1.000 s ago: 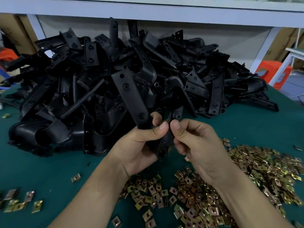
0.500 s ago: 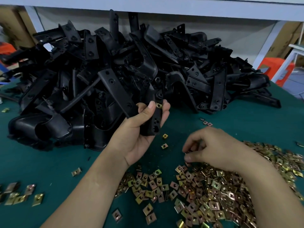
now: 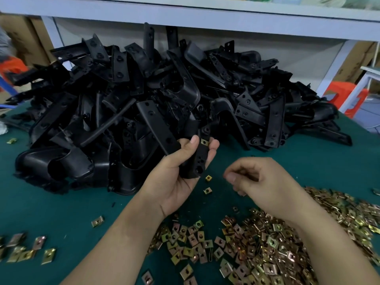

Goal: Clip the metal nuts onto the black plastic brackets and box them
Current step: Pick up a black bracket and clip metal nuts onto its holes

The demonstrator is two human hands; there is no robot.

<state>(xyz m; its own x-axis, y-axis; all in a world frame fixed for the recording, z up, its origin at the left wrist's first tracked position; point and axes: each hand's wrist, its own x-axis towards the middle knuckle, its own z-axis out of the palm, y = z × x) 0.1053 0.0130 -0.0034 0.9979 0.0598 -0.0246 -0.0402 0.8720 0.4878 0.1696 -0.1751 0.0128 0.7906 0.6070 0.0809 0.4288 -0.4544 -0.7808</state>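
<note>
My left hand (image 3: 174, 182) is shut on a black plastic bracket (image 3: 200, 161), held upright over the green table. One brass-coloured metal nut (image 3: 204, 142) is clipped on the bracket's upper end, by my fingertips. My right hand (image 3: 265, 184) hovers just to the right of the bracket, above the pile of loose metal nuts (image 3: 267, 243). It is blurred, its fingers curled toward the thumb; whether a nut sits between them is hidden. A big heap of black brackets (image 3: 144, 89) lies behind both hands.
Two stray nuts (image 3: 208, 178) lie under the held bracket, and a small group of nuts (image 3: 26, 249) sits at the near left. The green table mat (image 3: 61, 202) shows between them. A white shelf beam (image 3: 185, 13) runs overhead; an orange stool (image 3: 345, 93) stands far right.
My right hand left the bracket, dipped into the nut pile, and has now lifted off it toward the bracket. The left hand kept hold of the bracket, which now shows a clipped nut.
</note>
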